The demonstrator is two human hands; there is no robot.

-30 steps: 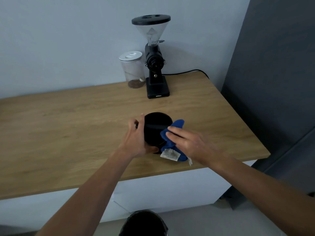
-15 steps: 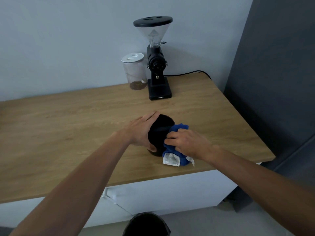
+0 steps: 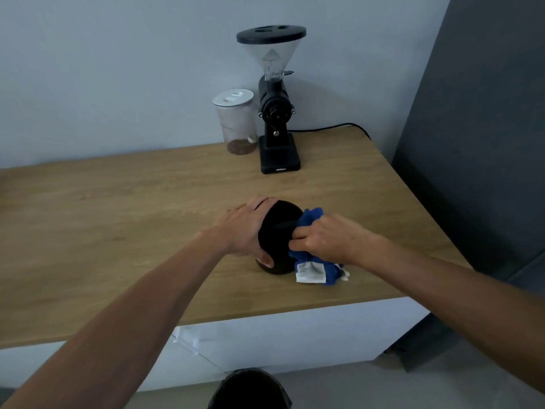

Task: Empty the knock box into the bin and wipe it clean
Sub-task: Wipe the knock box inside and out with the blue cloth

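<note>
Head view: my left hand (image 3: 250,228) is wrapped around the left side of the knock box (image 3: 278,236), fingers curled over its far rim and thumb pressed low on the near wall, so it is closed on the box and steadying it. The box sits on the counter (image 3: 118,231) near the front edge, tipped so its dark mouth faces me; the bar across the opening shows faintly. My right hand (image 3: 327,240) is bunched around the blue cloth (image 3: 312,261), fingers closed tight on it, knuckles at the box's 3 o'clock rim, with the fingertips pushing cloth just inside the mouth. The cloth's white label hangs down at 5 o'clock of the box, against the counter.

I see no grounds in the opening, though it is too dark to be sure. I judge the emptying is done and I am in the wiping step, working the inner wall on the right side.

The bin (image 3: 250,389) is on the floor at 6 o'clock, below the counter edge. The grinder (image 3: 275,113) and the jar (image 3: 237,122) stand at 12 o'clock against the wall, well apart from my hands.

Next, I think, calls for sweeping the cloth round the inside, under the bar, while my left hand turns the box to bring the unwiped side to the cloth.
</note>
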